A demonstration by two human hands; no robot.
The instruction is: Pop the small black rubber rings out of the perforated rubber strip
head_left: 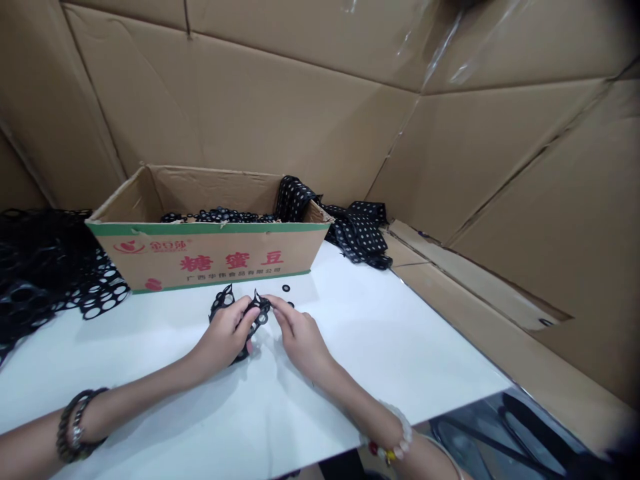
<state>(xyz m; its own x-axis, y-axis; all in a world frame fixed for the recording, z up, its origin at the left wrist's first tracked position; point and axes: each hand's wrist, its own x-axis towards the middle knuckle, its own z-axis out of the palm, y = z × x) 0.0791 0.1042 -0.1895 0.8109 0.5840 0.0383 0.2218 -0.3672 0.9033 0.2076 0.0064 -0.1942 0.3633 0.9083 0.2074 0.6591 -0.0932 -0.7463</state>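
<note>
Gripping a black perforated rubber sheet [239,319] with the left hand [225,337], fingers curling closed around its torn edge, low over the white table [390,347] just in front of the cardboard box [210,257]. Pinching the same sheet's top edge with the right hand [297,333], thumb and forefinger closing on it, other fingers folding loosely. Lying on the table just beyond the fingertips: small black rubber rings [286,288]. Filling the box behind: more black rings [220,215]. Spreading at the far left: a pile of punched-out black sheets [45,267]. Draping over the box's right corner: dotted black sheets [357,230]. Wearing a dark beaded bracelet [75,427] on the left wrist and a pale beaded bracelet [395,440] on the right.
</note>
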